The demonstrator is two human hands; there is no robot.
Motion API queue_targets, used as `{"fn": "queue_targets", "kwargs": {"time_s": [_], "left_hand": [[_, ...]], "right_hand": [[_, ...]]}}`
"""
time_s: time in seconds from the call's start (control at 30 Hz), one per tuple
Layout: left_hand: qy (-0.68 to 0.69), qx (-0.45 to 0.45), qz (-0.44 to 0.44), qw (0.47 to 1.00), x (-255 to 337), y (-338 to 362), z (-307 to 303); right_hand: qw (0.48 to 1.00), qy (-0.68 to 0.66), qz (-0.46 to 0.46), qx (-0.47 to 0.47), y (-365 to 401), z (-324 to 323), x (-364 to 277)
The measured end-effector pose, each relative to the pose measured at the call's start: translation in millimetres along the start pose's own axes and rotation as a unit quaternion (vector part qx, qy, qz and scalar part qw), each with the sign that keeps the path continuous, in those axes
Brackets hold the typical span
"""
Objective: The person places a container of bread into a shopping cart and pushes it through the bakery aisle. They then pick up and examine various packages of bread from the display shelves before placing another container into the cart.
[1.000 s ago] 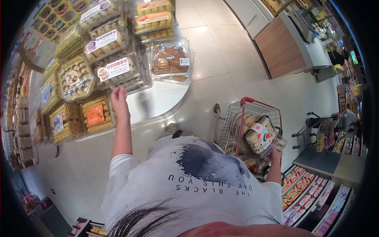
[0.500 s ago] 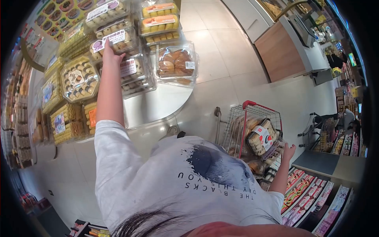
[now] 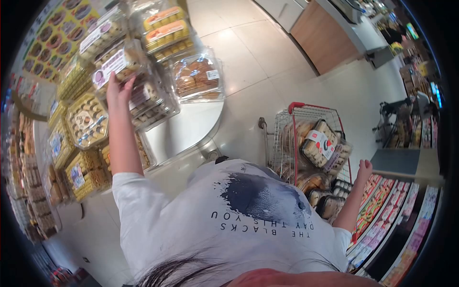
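My left hand [image 3: 119,91] grips the near edge of a clear plastic box of bread rolls [image 3: 126,60], with fingers on its white and purple label and the thumb apart at the side. The box tilts towards me on top of a stack of similar boxes [image 3: 150,98]. Beside it is an octagonal box of dark-topped biscuits [image 3: 87,119]. Over on the right, my right hand [image 3: 365,167] hangs just past the side of a wire shopping cart [image 3: 282,143], fingers curled, with nothing visible in them.
A white rounded table [image 3: 191,126] carries the packs, including a box of round brown buns [image 3: 195,79]. Several bakery packs [image 3: 320,146] fill the cart. Shelves of colourful packets [image 3: 382,220] stand at right, and a wood-panelled counter [image 3: 325,36] stands ahead.
My left hand has closed on the box of bread rolls and tipped it towards me. The fingers of my right hand have curled in. The whole view has turned slightly.
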State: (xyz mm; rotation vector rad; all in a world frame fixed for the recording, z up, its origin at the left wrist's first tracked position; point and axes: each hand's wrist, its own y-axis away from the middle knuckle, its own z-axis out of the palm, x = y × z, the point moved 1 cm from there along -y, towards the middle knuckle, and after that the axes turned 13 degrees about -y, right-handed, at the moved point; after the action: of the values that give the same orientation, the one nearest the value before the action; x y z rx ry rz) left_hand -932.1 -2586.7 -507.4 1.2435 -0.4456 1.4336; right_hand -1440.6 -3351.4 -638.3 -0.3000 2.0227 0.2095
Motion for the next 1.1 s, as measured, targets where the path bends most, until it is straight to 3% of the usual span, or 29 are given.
{"fn": "queue_targets", "kwargs": {"time_s": [0.03,0.13,0.17,0.23,0.27,0.33,0.4,0.5,0.57,0.6,0.7,0.73,0.83,0.9,0.93,1.0,1.03,1.1], "left_hand": [[-0.016,-0.034,-0.012,0.999,1,15,4],[-0.061,-0.099,0.006,0.993,-18,74,31],[-0.104,-0.082,0.012,0.991,-32,75,30],[-0.151,-0.281,0.013,0.948,-59,121,56],[-0.163,-0.271,0.023,0.949,-79,153,77],[-0.195,-0.344,-0.017,0.918,-117,196,101],[-0.201,-0.457,-0.087,0.862,-165,216,112],[-0.259,-0.582,-0.163,0.753,-219,250,123],[-0.331,-0.615,-0.171,0.695,-239,277,131],[-0.337,-0.643,-0.166,0.668,-247,288,136],[-0.337,-0.697,-0.195,0.602,-267,298,144],[-0.335,-0.708,-0.212,0.585,-273,299,146],[-0.355,-0.723,-0.146,0.575,-283,299,154],[-0.408,-0.697,-0.09,0.583,-279,287,156],[-0.434,-0.681,-0.062,0.587,-276,277,157],[-0.46,-0.61,-0.062,0.642,-268,248,147],[-0.472,-0.571,-0.062,0.669,-262,231,139],[-0.448,-0.473,-0.083,0.754,-247,192,116]], "right_hand": [[0.998,-0.048,0.03,0.019,4,-5,-14],[0.996,-0.075,-0.035,0.018,46,4,-86],[0.992,-0.106,-0.063,-0.015,58,12,-104],[0.977,-0.161,-0.1,-0.097,98,41,-149],[0.962,-0.195,-0.108,-0.161,123,57,-168],[0.951,-0.154,-0.102,-0.248,172,93,-188],[0.913,-0.075,-0.099,-0.39,212,119,-206],[0.888,-0.133,-0.08,-0.433,232,140,-207],[0.882,-0.17,-0.051,-0.437,237,143,-204],[0.913,-0.136,-0.09,-0.373,243,144,-192],[0.915,-0.253,-0.034,-0.314,244,131,-167],[0.906,-0.304,0.023,-0.295,242,128,-156],[0.871,-0.412,0.163,-0.21,231,115,-137],[0.868,-0.425,0.22,-0.128,212,95,-134],[0.922,-0.335,0.183,-0.065,197,88,-113],[0.984,-0.116,0.12,0.067,175,74,-93],[0.987,0.008,0.095,0.132,167,67,-94],[0.972,0.004,0.186,0.141,141,59,-51]]}}
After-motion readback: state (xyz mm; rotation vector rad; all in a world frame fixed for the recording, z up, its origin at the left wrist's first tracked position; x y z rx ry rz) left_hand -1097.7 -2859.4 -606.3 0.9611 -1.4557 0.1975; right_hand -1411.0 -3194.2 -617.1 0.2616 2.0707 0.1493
